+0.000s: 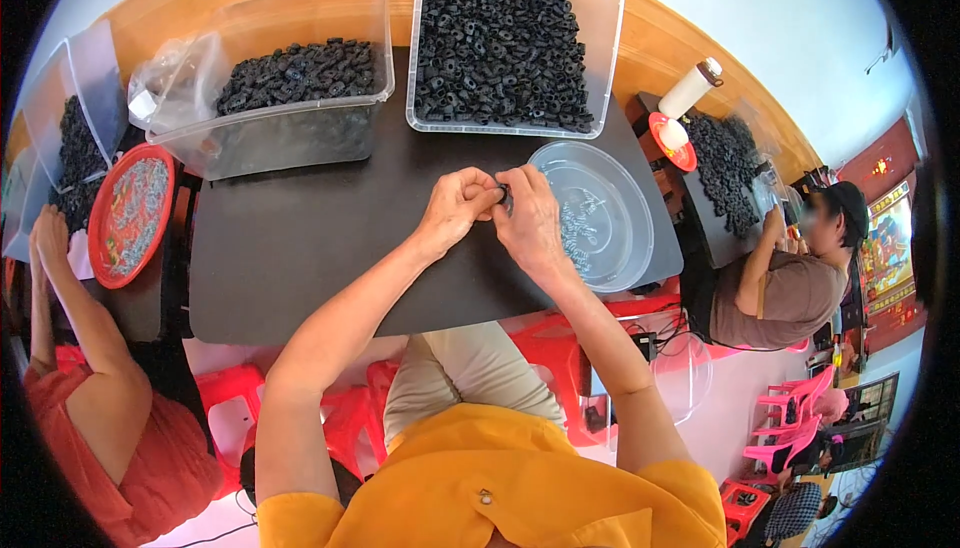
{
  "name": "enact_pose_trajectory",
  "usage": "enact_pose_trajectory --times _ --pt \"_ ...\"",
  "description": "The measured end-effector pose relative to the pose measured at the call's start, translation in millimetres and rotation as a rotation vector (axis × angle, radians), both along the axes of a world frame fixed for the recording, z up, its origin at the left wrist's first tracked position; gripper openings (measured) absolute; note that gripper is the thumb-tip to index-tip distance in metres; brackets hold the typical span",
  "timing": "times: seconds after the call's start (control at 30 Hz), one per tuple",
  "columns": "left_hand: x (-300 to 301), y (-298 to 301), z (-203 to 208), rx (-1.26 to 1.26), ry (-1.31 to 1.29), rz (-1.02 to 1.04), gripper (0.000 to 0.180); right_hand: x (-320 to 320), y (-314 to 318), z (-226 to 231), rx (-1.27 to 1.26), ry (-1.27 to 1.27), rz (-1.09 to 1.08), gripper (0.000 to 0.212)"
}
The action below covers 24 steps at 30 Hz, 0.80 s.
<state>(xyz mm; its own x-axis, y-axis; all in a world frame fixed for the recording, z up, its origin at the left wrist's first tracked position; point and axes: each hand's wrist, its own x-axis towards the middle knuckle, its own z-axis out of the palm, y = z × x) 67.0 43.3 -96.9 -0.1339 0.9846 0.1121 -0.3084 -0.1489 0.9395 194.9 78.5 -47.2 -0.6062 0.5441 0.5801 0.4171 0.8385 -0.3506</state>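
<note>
Above the dark table (310,258), both hands meet over its middle. My left hand (460,210) is closed, its thumb and fingertips pinching a small black plastic part (504,194). From the other side my right hand (530,223) also grips this part, fingers bent around it; much of it is hidden by the fingertips. Right beside my right hand stands a clear round plastic basin (632,183) with small, thin, silvery pieces (580,233) in it. Beyond my hands is a clear bin (598,58) filled with black plastic parts (500,43) like the held one.
Another clear bin (300,133) with black parts and a plastic bag (180,73) stands at the far left. A person in red (130,438) works at left beside a red tray (100,233). At right, a person in brown (785,293) sits by piled black parts (720,163) and a white bottle (690,88).
</note>
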Motion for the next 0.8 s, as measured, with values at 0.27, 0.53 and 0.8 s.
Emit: enact_pose_trajectory --times 0.27,0.53,0.8 --pt "-1 -4 10 -0.018 -0.025 -0.023 0.017 -3 -1 2 0.084 -0.038 -0.005 0.029" --pt "-3 -5 9 0.0 -0.04 -0.024 0.015 -3 -2 2 0.144 -0.085 0.033 0.023" --pt "-6 -7 14 -0.052 -0.121 -0.012 0.012 -5 -8 10 0.142 -0.058 0.015 0.032"
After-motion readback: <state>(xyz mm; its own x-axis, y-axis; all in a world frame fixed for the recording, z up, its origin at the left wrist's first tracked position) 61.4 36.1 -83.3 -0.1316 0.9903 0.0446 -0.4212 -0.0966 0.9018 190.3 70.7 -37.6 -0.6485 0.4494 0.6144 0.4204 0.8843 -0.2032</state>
